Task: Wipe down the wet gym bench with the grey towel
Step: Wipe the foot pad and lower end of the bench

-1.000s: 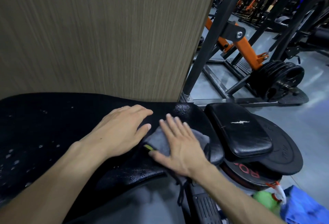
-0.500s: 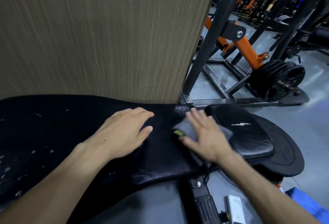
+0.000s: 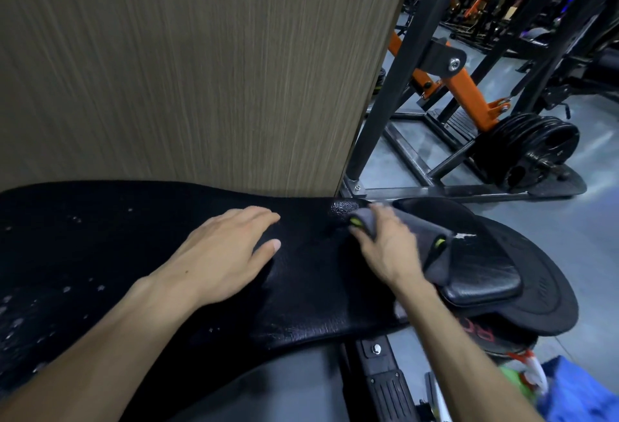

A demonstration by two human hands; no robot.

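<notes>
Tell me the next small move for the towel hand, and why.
Probably sweep the grey towel leftward along the bench. The right hand has it at the bench's right end, while water droplets dot the left part, beyond the flat left hand.

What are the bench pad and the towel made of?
Bench pad: seemingly black vinyl or faux leather, with a pebbled grain, a sheen and water beads on top. Towel: soft grey cloth, maybe microfibre; it looks matte and folds limply under the right hand.

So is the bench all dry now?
No. The bench has droplets on its left part; the grey towel is at the right end.
</notes>
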